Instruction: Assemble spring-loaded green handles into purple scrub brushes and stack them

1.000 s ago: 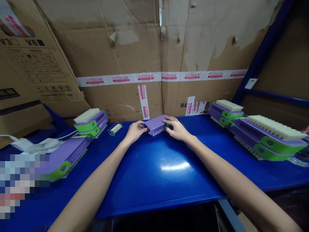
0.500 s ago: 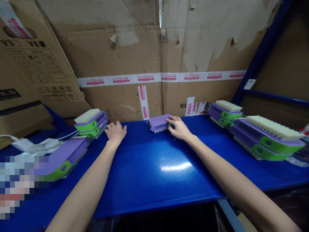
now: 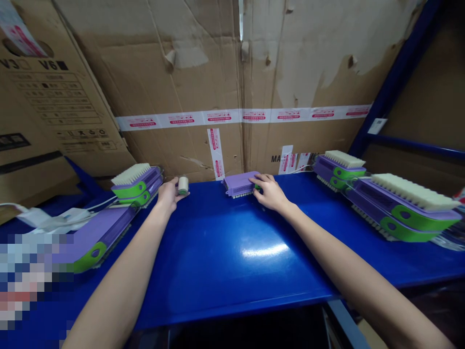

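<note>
Near the back of the blue surface, my left hand [image 3: 168, 195] is closed around a small cream cylinder [image 3: 183, 184] with a greenish lower end. The cylinder is roughly upright; part of its grip by the fingers is hidden. A flat purple brush block [image 3: 238, 182] with pale bristles underneath lies bristles down at the back centre. On its right end is my right hand [image 3: 271, 191], fingers over the top and thumb at the front near the green part. Beside my left hand stand two stacked purple-and-green brushes [image 3: 136, 186], the upper one bristles up.
Another purple brush [image 3: 98, 228] lies at the left by white cables and a plug [image 3: 39, 218]. Stacked brushes [image 3: 337, 172] and a larger pair [image 3: 407, 208] stand at the right. Cardboard [image 3: 189, 87] closes the back; a blue post [image 3: 395, 72] rises at the right.
My left hand has turned from spread, palm down, to closed, with the cream cylinder now visible in it. My right hand and the purple brush block have hardly moved.
</note>
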Available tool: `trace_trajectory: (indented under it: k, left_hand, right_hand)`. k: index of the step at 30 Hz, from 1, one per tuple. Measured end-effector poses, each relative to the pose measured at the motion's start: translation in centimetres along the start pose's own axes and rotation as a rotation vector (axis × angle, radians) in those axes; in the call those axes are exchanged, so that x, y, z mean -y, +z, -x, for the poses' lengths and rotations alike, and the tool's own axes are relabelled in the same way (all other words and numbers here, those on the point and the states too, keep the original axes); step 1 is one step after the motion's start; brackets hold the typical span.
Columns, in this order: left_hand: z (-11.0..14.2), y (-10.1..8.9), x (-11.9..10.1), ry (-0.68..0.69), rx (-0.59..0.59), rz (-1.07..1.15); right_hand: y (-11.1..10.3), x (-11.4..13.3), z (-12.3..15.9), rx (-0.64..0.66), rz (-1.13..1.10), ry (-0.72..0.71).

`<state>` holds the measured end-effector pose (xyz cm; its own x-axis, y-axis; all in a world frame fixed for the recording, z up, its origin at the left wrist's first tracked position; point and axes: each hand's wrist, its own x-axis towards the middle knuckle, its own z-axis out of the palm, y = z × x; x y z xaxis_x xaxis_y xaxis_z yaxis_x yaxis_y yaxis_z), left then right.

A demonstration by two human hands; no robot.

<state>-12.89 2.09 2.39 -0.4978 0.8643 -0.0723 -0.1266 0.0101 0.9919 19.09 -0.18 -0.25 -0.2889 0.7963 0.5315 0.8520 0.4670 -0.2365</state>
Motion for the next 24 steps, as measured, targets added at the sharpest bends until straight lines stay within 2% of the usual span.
trace_trajectory:
  k: [3,5,7,10,14,17,20,24]
  left_hand:
    - [0.5,0.0,-0.6,-0.188,0.09,0.264]
    - [0.8,0.0,-0.9,-0.207,0.126,0.336]
    - [1.0,0.1,-1.0,-0.185,0.142,0.303]
    - [1.1,0.2,-0.8,-0.107,0.084,0.015]
    - [1.5,0.1,-0.5,0.235,-0.114,-0.724]
    - [2.2,0.1,-0.5,0.425,-0.16,-1.21]
    - [2.7,0.3,-0.5,0.479,-0.136,-1.401]
    - [3.1,0.4,-0.6,0.521,-0.142,-1.451]
  right_hand:
    - [0.0,0.0,0.0,-0.004,0.007,0.005]
    - [0.1,0.0,0.0,-0.003,0.009,0.008]
    - [0.1,0.0,0.0,0.0,0.01,0.009]
    - [0.0,0.0,0.0,0.006,0.01,0.01]
    - [0.0,0.0,0.0,0.01,0.009,0.014]
    - [-0.1,0.1,0.0,0.008,0.007,0.011]
    - [-0.1,0.3,0.1,0.006,0.01,0.01]
    - [-0.2,0.4,0.1,0.005,0.021,0.008]
